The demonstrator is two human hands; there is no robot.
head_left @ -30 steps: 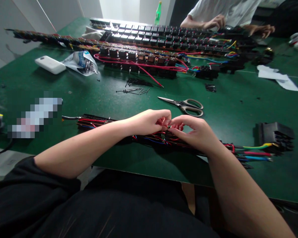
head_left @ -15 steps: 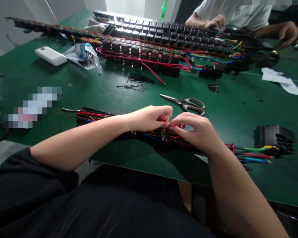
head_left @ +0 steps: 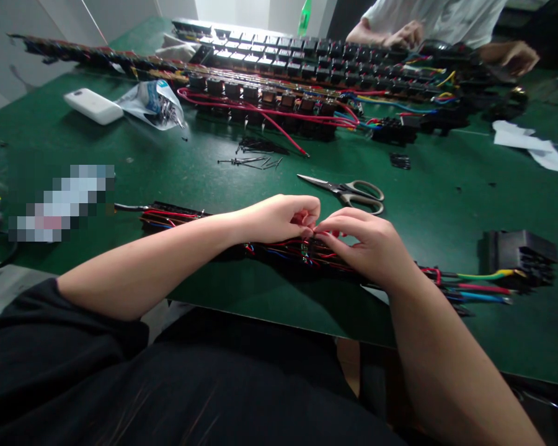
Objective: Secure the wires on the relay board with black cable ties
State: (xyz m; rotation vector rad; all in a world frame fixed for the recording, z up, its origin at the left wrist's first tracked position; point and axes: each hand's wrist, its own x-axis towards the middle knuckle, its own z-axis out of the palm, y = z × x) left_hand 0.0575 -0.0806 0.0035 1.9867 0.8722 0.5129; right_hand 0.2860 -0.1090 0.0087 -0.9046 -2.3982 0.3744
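A long black strip of relay sockets with red, blue and black wires lies along the near edge of the green table. My left hand and my right hand meet over its middle. Both have their fingers pinched together on a red wire of the strip. Coloured wire ends stick out of the strip at the right, beside a black socket block.
Scissors lie just beyond my hands, with loose black cable ties to their left. Farther back are long rows of wired relay sockets, a white box and a plastic bag. Another person's hands are at the far side.
My hands have stayed together on the wire; the fingertips shifted slightly. The view tilted a little. The other person's far hand moved right and back.
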